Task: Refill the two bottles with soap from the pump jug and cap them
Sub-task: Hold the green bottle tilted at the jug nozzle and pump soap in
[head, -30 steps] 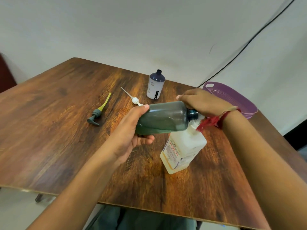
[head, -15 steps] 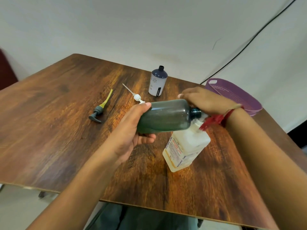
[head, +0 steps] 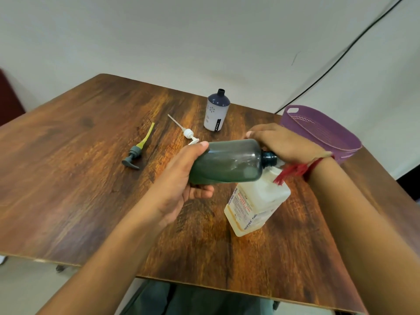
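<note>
Wooden table (head: 79,178) slid lower in view; white wall (head: 159,30) behind.

The desk (head: 68,178) is dark brown wood with streaky orange-brown grain. The held bottle (head: 227,162) is smoky translucent green with a darker neck. The jug (head: 256,205) is milky white, yellowish at the bottom, with a label printed in red and dark lettering. The far bottle (head: 217,112) is white with a navy top, a pattern of pale dots and a black strip. One pump (head: 136,151) is grey with a yellow-green tube; the other pump (head: 188,134) is white. The basket (head: 322,133) is purple with rows of small holes. A red thread (head: 295,170) with a tassel circles the wrist. The wall (head: 181,42) is off-white, crossed by a black cable (head: 341,57).
</note>
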